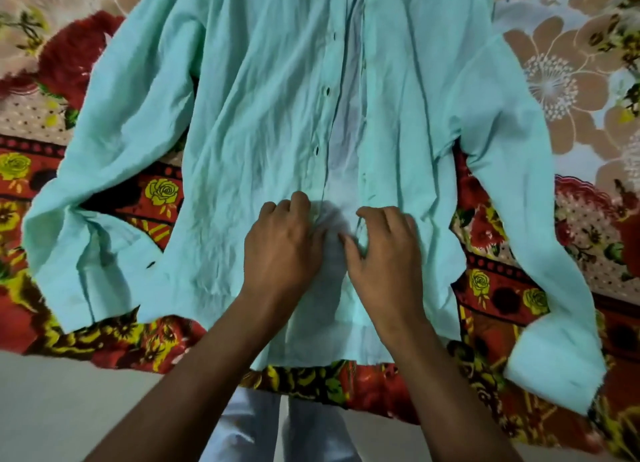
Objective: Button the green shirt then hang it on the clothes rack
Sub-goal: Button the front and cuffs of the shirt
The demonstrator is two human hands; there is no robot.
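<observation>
— Where's the shirt (263,122) now?

— Spread flat, front up, on the flowered blanket (571,81) over the bed, filling the middle of the frame, sleeves out to both sides.

— Any buttons done?

— None that I can see. The front gapes open up the center, and the dark buttons (327,90) sit free on the left edge.

— And the hands?

— Left hand (282,243) and right hand (384,250), fingers curled, each grip pinching a front edge near the hem. Likely the lowest button. The rack isn't in view; hanging is still ahead.

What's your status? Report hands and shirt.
Left hand and right hand pinching the plackets. Pale green cotton shirt flat on floral blanket, still open. Nothing obstructing.
</observation>
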